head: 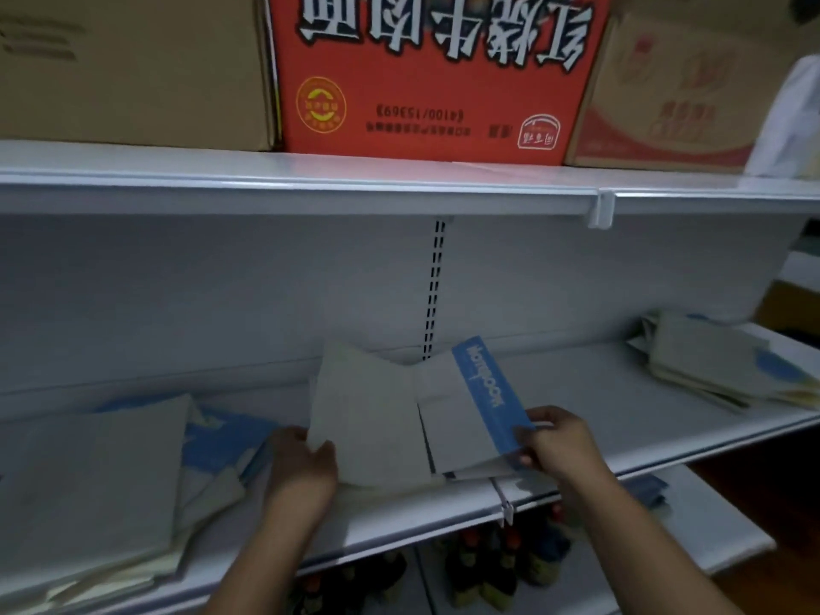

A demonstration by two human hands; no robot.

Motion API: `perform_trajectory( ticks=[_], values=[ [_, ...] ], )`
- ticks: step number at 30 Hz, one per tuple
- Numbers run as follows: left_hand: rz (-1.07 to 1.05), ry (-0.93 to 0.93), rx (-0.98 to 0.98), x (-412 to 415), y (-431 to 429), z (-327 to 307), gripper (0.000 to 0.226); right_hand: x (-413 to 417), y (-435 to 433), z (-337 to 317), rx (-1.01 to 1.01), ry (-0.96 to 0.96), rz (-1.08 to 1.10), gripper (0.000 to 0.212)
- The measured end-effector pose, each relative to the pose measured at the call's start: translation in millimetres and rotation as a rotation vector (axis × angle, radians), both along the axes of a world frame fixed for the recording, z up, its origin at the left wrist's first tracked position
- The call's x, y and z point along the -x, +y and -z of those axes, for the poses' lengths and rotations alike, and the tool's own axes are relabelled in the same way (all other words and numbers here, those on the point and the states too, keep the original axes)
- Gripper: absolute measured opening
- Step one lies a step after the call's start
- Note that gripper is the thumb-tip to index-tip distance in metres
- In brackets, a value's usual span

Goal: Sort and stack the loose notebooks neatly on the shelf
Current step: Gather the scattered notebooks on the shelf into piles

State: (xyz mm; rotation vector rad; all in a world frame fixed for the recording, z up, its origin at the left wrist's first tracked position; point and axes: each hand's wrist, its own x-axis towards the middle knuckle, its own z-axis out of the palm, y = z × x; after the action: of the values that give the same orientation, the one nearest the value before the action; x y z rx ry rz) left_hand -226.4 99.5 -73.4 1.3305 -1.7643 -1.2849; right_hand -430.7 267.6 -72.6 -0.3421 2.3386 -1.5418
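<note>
I see both hands gripping notebooks on the shelf: left hand fingers pinching a grey notebook, right hand pinching a blue-spined notebook, long axes running toward the back wall

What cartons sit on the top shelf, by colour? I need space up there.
Plain brown carton: 1
Red carton with upside-down print: 1
Brown carton with faded red print: 1
Total: 3, side by side on the top shelf.
</note>
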Motion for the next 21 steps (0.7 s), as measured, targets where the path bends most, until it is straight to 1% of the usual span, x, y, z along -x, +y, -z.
perform_trajectory(
  ticks=[1, 3, 4, 5, 6, 7, 8, 9, 10, 12, 14, 16, 18, 20, 21],
  values=[
    [0.005, -0.113, 0.04, 4, 4, 2, 0.017, 9, 2, 6, -0.159, 0.108, -0.032, 0.021],
    [0.023, -0.277, 0.083, 7, 7, 6, 0.038, 23, 6, 14, -0.511, 0.315, -0.155, 0.029],
    [0.025, -0.344, 0.112, 8, 6, 8, 0.045, 28, 8, 14, -0.622, 0.374, -0.208, 0.034],
    [0.024, -0.416, 0.139, 8, 4, 12, 0.051, 33, 9, 11, -0.688, 0.384, -0.245, 0.04],
    [0.012, -0.481, 0.153, 6, 3, 14, 0.057, 36, 9, 6, -0.695, 0.376, -0.26, 0.047],
    [-0.011, -0.524, 0.159, 2, 2, 15, 0.06, 38, 5, -1, -0.669, 0.374, -0.264, 0.052],
    [-0.046, -0.536, 0.176, -2, 2, 17, 0.059, 37, -1, -8, -0.599, 0.37, -0.265, 0.054],
    [-0.089, -0.519, 0.222, -9, 1, 16, 0.054, 32, -12, -14, -0.527, 0.379, -0.294, 0.054],
    [-0.136, -0.48, 0.317, -18, 0, 16, 0.047, 22, -26, -18, -0.45, 0.389, -0.346, 0.051],
    [-0.157, -0.441, 0.488, -41, -9, 14, 0.038, -11, -58, -23, -0.33, 0.395, -0.495, 0.04],
    [-0.208, -0.431, 0.546, -69, -22, 10, 0.033, -53, -88, -22, -0.253, 0.42, -0.668, 0.031],
    [-0.306, -0.484, 0.513, -100, -35, 0, 0.036, -94, -114, -21, -0.182, 0.433, -0.794, 0.025],
    [-0.422, -0.618, 0.418, -134, -48, -9, 0.047, -130, -140, -20, -0.14, 0.428, -0.864, 0.02],
    [-0.445, -0.759, 0.297, -164, -64, -13, 0.056, -158, -167, -19, -0.105, 0.449, -0.931, 0.025],
    [-0.425, -0.775, 0.239, -175, -71, -13, 0.059, -169, -180, -19, -0.117, 0.485, -0.965, 0.03]
  ],
)
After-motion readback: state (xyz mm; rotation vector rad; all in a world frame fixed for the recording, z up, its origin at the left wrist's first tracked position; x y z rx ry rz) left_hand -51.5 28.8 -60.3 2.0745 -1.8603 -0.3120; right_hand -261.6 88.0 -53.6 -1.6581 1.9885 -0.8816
